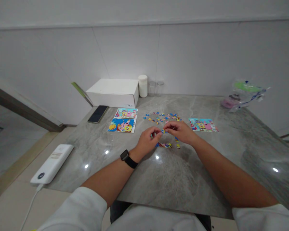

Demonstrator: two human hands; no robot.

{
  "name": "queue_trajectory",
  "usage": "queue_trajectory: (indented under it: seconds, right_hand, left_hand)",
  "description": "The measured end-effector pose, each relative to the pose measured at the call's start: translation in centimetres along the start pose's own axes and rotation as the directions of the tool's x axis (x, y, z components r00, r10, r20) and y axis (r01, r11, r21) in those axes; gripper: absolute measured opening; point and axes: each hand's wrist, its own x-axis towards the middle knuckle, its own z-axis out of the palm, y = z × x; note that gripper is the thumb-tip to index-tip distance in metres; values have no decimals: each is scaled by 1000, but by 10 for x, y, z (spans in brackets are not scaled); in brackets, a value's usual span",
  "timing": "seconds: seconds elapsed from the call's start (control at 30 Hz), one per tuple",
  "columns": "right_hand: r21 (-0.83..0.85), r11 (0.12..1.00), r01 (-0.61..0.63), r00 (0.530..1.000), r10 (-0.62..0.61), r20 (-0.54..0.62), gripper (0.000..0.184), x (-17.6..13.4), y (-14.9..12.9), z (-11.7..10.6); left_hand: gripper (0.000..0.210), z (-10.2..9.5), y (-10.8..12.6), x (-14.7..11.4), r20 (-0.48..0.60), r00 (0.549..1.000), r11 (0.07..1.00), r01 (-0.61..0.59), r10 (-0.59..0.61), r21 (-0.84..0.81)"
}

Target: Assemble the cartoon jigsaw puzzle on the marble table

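Observation:
Between my two hands, just above the grey marbled table [144, 179], are small jigsaw puzzle pieces [163, 131] in blue and yellow. My left hand [149, 138] pinches them from the left, its wrist in a black watch. From the other side the fingertips of my right hand [179, 131] close on them. A joined strip of puzzle pieces [164, 145] lies below my hands, with a few more pieces [178, 146] at its right. Beyond the hands spread several loose puzzle pieces [159, 118]. Fingers partly hide the pieces being held.
Colourful cartoon picture cards [122, 125] lie at left, and another picture card [203, 125] at right. A phone [98, 114], white box [113, 93], white bottle [143, 86] and clear glasses [156, 88] stand behind. A plastic bag [243, 94] sits far right; a power bank [52, 163] near left.

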Motion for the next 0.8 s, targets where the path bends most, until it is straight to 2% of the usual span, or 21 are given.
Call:
queue_trajectory:
  seconds: [0.17,0.53,0.8]
  right_hand:
    - [16,1000,-11,999,10,38,22,-1,-5,6]
    - [81,997,-6,1000,7,-21,25,-1,-5,9]
    - [171,985,-39,999,35,25,27,0,-5,11]
  left_hand:
    - [18,0,1,0,14,1000,999,28,-28,16]
    - [23,1,-4,2,-22,996,995,86,-87,-43]
    - [27,1,-2,3,-9,996,991,93,-94,-94]
